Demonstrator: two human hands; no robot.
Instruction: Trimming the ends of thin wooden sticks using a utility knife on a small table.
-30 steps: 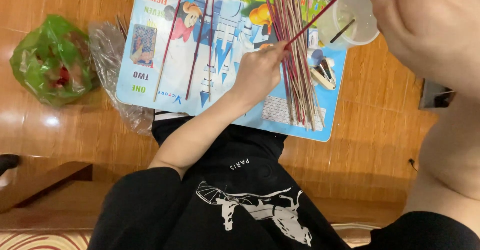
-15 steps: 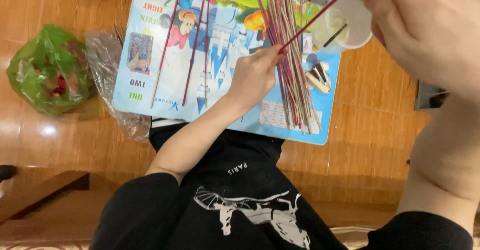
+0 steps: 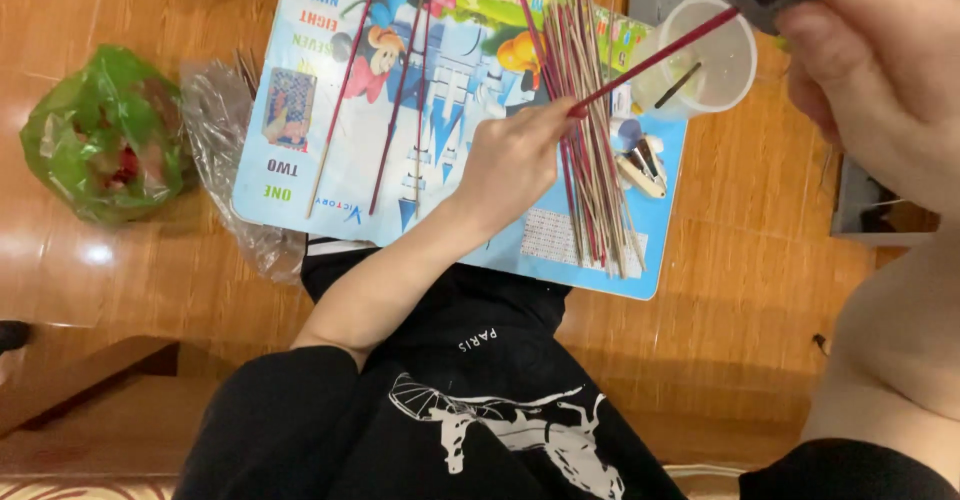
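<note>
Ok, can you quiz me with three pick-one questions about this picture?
1. Where is the green bag?
A. left of the board
B. on the board
C. in the cup

2. What colour is the stick the left hand pinches?
A. blue
B. red
C. white

3. How does the cup stand?
A. tipped over
B. upside down
C. upright, mouth open

Answers:
1. A, the bag lies on the wood floor off the board's left edge.
2. B, the stick rising from the fingers is dark red.
3. C, you can look straight down into its round open mouth.
</note>
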